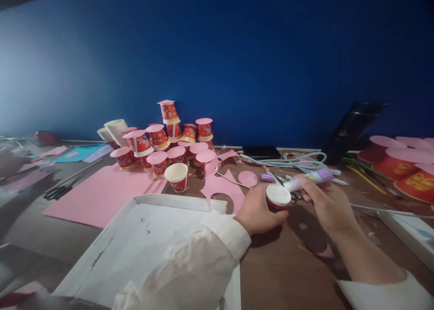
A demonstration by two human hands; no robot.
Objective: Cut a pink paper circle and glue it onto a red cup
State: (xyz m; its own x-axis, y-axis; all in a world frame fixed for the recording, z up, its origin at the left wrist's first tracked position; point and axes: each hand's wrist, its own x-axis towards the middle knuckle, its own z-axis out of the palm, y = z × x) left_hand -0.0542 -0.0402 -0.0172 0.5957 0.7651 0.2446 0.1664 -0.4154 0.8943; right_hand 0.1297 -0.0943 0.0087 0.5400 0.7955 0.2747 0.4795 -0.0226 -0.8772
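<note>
My left hand (261,212) is wrapped round a small red paper cup (278,196), which stands upside down on the brown table with its white base up. In my right hand (323,201) is a purple and white glue stick (310,178), its white end at the right edge of the cup's base. A purple cap (267,177) lies just behind the cup, near scissors (275,176). Behind my left hand lie a pink paper disc (247,179) and a pink sheet with round holes (222,189).
Several red cups topped with pink discs (158,136) stand stacked at the back left, near an upright open cup (177,176). A white box lid (135,246) lies left. A black bottle (352,129) leans behind cables (298,162); larger red cups (402,163) stand right.
</note>
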